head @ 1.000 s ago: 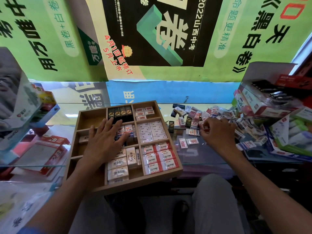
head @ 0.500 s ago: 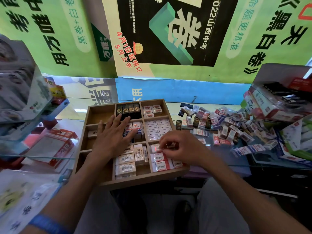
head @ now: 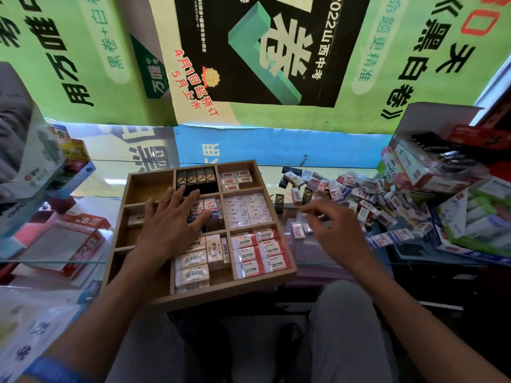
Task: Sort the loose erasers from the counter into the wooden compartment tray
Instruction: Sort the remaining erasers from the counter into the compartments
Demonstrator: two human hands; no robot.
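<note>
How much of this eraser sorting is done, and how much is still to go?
Roughly halfway, at a guess. Done: most compartments of the tray hold neat rows, such as the 2B erasers. In hand: the left hand rests flat on the tray while the right hand hovers over two loose erasers, seemingly holding nothing. Left: the big pile on the counter, and the far-left compartment looks empty.

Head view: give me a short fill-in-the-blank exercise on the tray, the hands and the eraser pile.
1. The left hand lies flat with spread fingers on the wooden ____.
2. The black erasers stand in the ____ row of the wooden tray.
3. The pile of loose erasers lies to the ____ of the tray.
4. The right hand hovers over the glass counter, ____ the tray.

Missing words: tray; back; right; outside
</note>
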